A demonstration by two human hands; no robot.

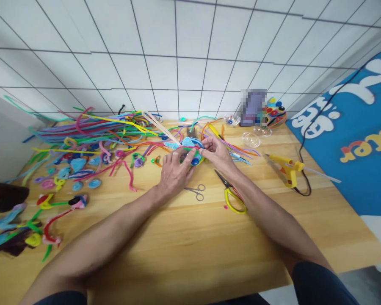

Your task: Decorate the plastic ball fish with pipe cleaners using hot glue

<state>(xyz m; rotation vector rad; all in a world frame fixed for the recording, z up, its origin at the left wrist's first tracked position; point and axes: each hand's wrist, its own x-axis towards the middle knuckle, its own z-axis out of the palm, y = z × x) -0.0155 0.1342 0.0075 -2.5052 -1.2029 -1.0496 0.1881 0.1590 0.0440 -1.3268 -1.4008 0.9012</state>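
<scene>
Although the Table (165,254) Is Well Filled, One Blue Craft Piece (188,142) Is Held

Close to the left near corner, small fuzzy figures (44,201) are placed. Before the hands, yellow-handled scissors (227,200) and small metal scissors (195,190) are laid apart from each other. Toward the right edge, a yellow glue gun (287,168) is laid on its side. Beyond the scissors, nearer to the far edge, the blue craft piece is pinched by the left hand (178,167) and the right hand (217,152) together; much of it is covered by the fingers. Along the far edge, on the left, a heap of pipe cleaners (98,129) is spread, and toward the right far corner clear plastic domes (250,139) are placed. Behind, a white tiled wall (193,72) is seen.
</scene>
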